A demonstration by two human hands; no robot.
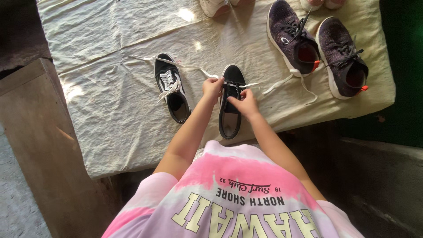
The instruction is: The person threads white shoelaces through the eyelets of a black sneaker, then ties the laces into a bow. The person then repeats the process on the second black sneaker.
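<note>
A black low sneaker (231, 119) with a white sole lies on the cream cloth (114, 114), toe pointing away from me. My left hand (212, 87) pinches its white lace (194, 68) at the left eyelets. My right hand (243, 101) pinches the lace at the right eyelets, and a loose end (282, 81) trails off to the right. The matching black sneaker (172, 88), laced in white, rests just to the left of my hands.
A pair of dark purple knit trainers (317, 48) with orange heel tabs sits at the back right. Parts of pale shoes (213, 6) show at the top edge. A wooden board (39, 132) borders the cloth on the left.
</note>
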